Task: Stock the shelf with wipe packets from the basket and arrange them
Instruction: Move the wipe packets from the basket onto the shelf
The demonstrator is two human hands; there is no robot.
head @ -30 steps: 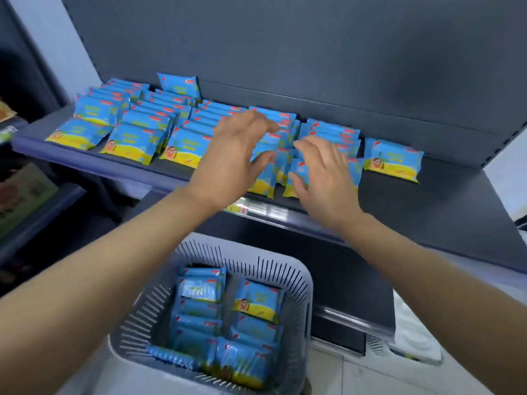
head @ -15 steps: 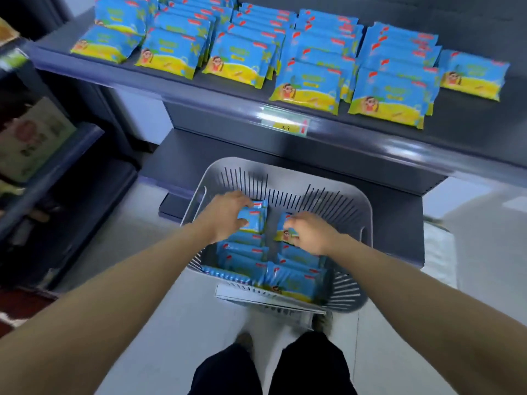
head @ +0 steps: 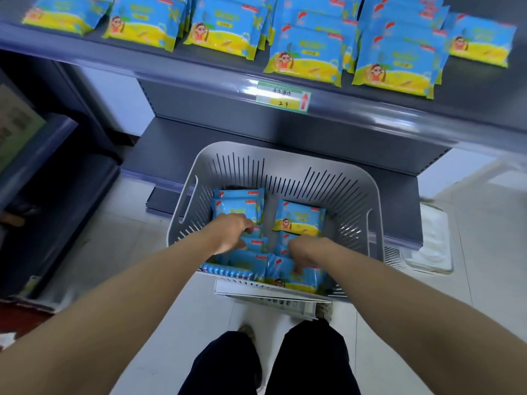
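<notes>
Shelf (head: 182, 62) runs across the far side, basket (head: 285, 155) on the floor near me, below its front lip
Shelf rows (head: 305, 64) are overlapped stacks. The right two rows sit right at the front edge, so a fresh packet shoved in could tip the front ones off
Basket packets (head: 299, 220) lie in two loose columns, some flat and some on edge. They look slick and soft, so I expect grabbing several at once to fan them out and drop one on the lift
Left hand (head: 231, 232) is down in the left column, fingers curled over a packet. Reads as a grip to me
Right hand (head: 302, 252) is dug into the near right pile with fingertips buried, so I can't tell if it has anything
Both arms reach in together, so they could snag the near rim coming out
Price tag (head: 282, 96) on the lip is in the lift path and might get clipped
</notes>
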